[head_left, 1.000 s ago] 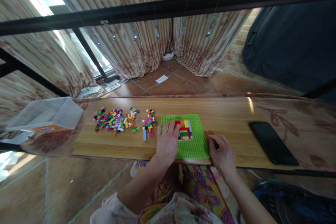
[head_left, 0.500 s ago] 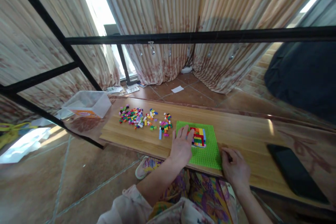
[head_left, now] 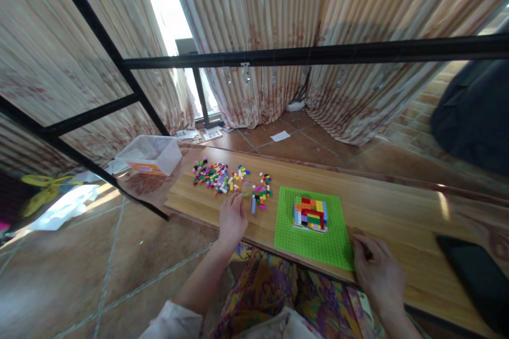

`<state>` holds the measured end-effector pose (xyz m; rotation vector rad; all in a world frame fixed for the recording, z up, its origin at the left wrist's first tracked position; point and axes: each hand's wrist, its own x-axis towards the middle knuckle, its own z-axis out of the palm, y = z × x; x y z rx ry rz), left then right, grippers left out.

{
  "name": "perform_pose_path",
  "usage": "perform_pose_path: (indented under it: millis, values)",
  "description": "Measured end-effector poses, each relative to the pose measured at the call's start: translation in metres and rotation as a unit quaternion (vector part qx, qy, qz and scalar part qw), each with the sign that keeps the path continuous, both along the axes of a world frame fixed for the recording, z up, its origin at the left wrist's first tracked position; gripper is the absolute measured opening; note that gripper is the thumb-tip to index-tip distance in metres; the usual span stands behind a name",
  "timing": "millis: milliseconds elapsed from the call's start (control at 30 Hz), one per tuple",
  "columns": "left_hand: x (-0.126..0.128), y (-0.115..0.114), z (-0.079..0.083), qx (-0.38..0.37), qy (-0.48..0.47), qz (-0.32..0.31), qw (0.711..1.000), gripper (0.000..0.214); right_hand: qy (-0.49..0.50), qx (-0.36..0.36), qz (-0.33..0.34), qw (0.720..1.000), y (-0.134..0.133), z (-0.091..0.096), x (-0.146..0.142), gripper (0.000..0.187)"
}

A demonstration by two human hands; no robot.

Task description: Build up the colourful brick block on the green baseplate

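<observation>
Striped curtains (head_left: 258, 26) hang across the far side of a long wooden desk (head_left: 389, 212). A translucent box (head_left: 169, 156) with an orange label sits at its far left end. Right of centre lies a green baseplate (head_left: 290, 243); a dark phone (head_left: 473, 273) rests at the near right. The right hand (head_left: 379, 271) lies just beside the baseplate's near right edge, fingers curled in, and whether they grip anything cannot be told. The left hand (head_left: 233, 218) is at the near edge of the loose pieces, fingers bent; whether they pinch one is unclear. The multicoloured brick build (head_left: 310, 214) stands on the baseplate, around its middle. Loose bricks (head_left: 212, 177) scatter to its left, a slim light-blue brick (head_left: 253, 205) nearest the person among them.
</observation>
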<state>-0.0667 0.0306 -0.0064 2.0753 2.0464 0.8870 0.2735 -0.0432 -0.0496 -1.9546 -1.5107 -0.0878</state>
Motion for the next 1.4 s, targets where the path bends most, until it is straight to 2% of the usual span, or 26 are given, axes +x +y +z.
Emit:
perform_pose_path:
  millis: [133, 267, 400, 600, 700, 867, 1033, 1200, 1400]
  values:
    - [-0.016, 0.022, 0.0, 0.008, 0.006, 0.019, 1.0, 0.037, -0.015, -0.01, -0.009, 1.0, 0.0, 0.002, 0.0, 0.037]
    - [-0.02, 0.039, 0.0, 0.012, 0.012, 0.027, 0.999, 0.031, -0.022, -0.019, -0.019, 0.999, 0.0, 0.002, 0.0, 0.038]
    - [-0.014, 0.054, 0.003, 0.014, 0.045, 0.014, 0.999, 0.028, -0.021, -0.027, -0.023, 0.999, 0.001, 0.002, 0.0, 0.04]
    - [0.0, 0.077, 0.008, -0.025, 0.148, -0.015, 0.989, 0.024, -0.012, -0.049, -0.04, 0.998, 0.001, 0.0, 0.0, 0.036]
    - [0.005, 0.079, 0.009, -0.039, 0.164, -0.021, 0.986, 0.024, -0.014, -0.033, -0.029, 0.999, 0.001, 0.0, 0.001, 0.037]
    - [0.01, 0.065, 0.007, -0.042, 0.155, -0.025, 0.987, 0.022, -0.019, -0.019, -0.026, 0.999, 0.0, 0.001, 0.0, 0.038]
    - [0.01, 0.053, 0.006, -0.023, 0.09, -0.028, 0.995, 0.023, -0.016, -0.031, -0.032, 0.999, 0.0, 0.005, -0.003, 0.038]
    - [0.011, 0.053, 0.01, -0.014, 0.04, -0.043, 0.998, 0.025, -0.01, -0.045, -0.041, 0.998, 0.0, 0.007, -0.005, 0.037]
    - [0.027, 0.063, 0.014, -0.046, 0.107, -0.111, 0.987, 0.029, -0.011, -0.031, -0.03, 0.999, 0.001, 0.003, -0.002, 0.036]
